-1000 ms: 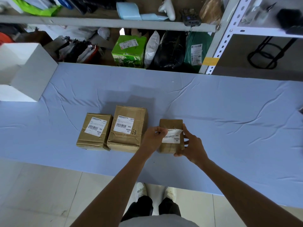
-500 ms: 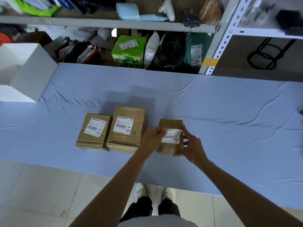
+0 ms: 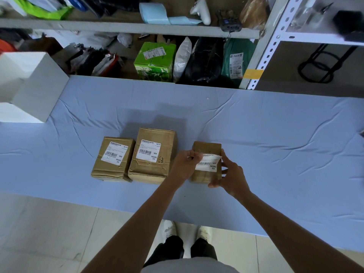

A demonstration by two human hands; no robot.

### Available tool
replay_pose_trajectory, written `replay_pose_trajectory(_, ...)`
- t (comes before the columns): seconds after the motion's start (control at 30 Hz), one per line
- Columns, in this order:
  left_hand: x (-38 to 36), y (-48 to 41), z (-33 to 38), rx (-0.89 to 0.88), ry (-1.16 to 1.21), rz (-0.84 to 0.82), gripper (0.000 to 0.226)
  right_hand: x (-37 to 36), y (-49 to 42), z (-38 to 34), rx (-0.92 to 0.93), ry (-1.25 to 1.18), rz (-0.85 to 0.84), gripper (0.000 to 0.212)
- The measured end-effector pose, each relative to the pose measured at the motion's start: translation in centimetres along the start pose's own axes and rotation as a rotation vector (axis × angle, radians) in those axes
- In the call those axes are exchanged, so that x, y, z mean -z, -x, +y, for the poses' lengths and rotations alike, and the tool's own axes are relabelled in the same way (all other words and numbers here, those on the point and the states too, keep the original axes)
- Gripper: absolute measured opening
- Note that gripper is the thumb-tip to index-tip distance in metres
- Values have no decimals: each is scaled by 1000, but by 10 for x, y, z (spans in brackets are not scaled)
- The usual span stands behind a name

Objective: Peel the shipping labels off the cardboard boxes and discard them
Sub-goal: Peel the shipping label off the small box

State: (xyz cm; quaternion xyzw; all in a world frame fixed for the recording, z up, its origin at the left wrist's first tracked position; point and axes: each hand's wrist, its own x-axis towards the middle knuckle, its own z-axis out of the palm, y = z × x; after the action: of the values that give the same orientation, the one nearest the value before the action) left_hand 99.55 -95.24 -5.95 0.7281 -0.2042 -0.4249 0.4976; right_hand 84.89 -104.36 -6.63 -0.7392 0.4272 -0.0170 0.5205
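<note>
Three brown cardboard boxes stand in a row near the front edge of the blue-covered table [image 3: 275, 134]. The left box [image 3: 113, 158] and the middle box [image 3: 152, 154] each carry a flat white shipping label. On the small right box [image 3: 206, 148] the label [image 3: 207, 163] is partly lifted, its upper edge curled away from the cardboard. My left hand [image 3: 184, 165] pinches the label's upper left corner. My right hand [image 3: 229, 174] grips the box's right side and front corner.
A white open box [image 3: 29, 85] sits at the table's far left. Behind the table, metal shelving [image 3: 262, 46] holds a green carton [image 3: 155, 60], bags and parcels. Tiled floor and my shoes show below the front edge.
The label has come further off the small box, its top edge now curled lower. Both hands stay at the box; the other two boxes have not moved.
</note>
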Motion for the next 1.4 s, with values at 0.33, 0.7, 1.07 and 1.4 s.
replay_pose_trajectory(0.33,0,0,3,-5,-1,-17,16,4,1,-3,-4,-14,-11,126)
replay_pose_trajectory(0.7,3,5,7,-85,18,-58,15,7,3,-4,3,-4,-10,126)
replay_pose_trajectory(1.07,7,8,6,-84,64,-85,7,6,5,-5,-9,9,-19,126)
replay_pose_trajectory(1.4,7,8,4,-73,68,-79,8,6,4,-4,-13,8,-17,127)
